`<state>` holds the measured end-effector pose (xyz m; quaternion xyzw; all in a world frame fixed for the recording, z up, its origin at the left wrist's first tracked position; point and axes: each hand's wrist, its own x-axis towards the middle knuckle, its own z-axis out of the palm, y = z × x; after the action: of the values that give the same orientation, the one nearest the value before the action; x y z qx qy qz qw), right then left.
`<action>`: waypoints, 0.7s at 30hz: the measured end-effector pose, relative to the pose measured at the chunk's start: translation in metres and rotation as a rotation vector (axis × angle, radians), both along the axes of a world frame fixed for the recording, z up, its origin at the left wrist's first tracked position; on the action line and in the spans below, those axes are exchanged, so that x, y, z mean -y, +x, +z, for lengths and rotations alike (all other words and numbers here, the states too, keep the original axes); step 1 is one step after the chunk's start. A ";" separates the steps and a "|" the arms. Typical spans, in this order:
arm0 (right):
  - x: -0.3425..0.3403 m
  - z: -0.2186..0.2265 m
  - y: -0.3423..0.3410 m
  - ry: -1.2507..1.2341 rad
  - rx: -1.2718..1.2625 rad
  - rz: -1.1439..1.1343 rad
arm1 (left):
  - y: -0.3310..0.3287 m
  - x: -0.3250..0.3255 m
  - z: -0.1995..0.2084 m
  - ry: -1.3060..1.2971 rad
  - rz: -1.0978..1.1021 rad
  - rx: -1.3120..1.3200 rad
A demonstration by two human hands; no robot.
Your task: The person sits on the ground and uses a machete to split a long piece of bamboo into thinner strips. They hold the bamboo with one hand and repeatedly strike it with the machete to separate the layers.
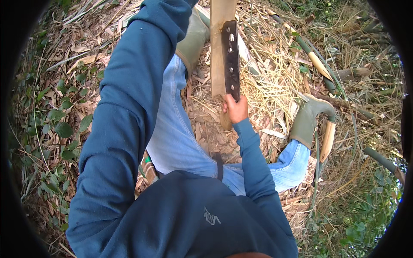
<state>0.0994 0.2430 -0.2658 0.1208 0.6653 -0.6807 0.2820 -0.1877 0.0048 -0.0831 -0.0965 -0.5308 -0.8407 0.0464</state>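
Note:
My right hand is closed around the near end of a dark flat bar with several round holes. The bar lies lengthwise along a long, tan, smooth wooden piece, which runs up out of the top of the head view. Both point away from me, between my legs. Whether my fingers also press on the tan piece is hard to make out. My left arm in its blue sleeve stretches far forward, and its hand lies beyond the top edge.
My legs in jeans and green boots spread to both sides. Pale shavings and dry leaves cover the ground. Cut green bamboo poles lie at the right, near thin branches. Leafy plants grow at the left.

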 end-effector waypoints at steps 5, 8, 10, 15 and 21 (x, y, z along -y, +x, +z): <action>-0.007 0.034 0.005 -0.259 0.044 -0.018 | 0.000 0.016 -0.007 0.080 -0.055 0.072; 0.007 0.043 0.024 -0.189 -0.223 -0.166 | -0.001 0.013 -0.010 0.079 -0.038 0.040; 0.007 0.022 0.022 -0.059 -0.158 -0.116 | -0.006 0.015 -0.010 0.052 0.012 0.010; -0.009 0.042 0.012 -0.200 0.059 -0.019 | 0.013 0.015 -0.015 0.072 0.005 0.010; 0.005 0.011 0.019 -0.028 -0.117 -0.033 | 0.007 0.020 -0.006 0.079 0.036 0.075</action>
<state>0.1186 0.2377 -0.2545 0.0877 0.6690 -0.7004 0.2329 -0.1807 -0.0154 -0.0892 -0.0534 -0.5001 -0.8631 0.0454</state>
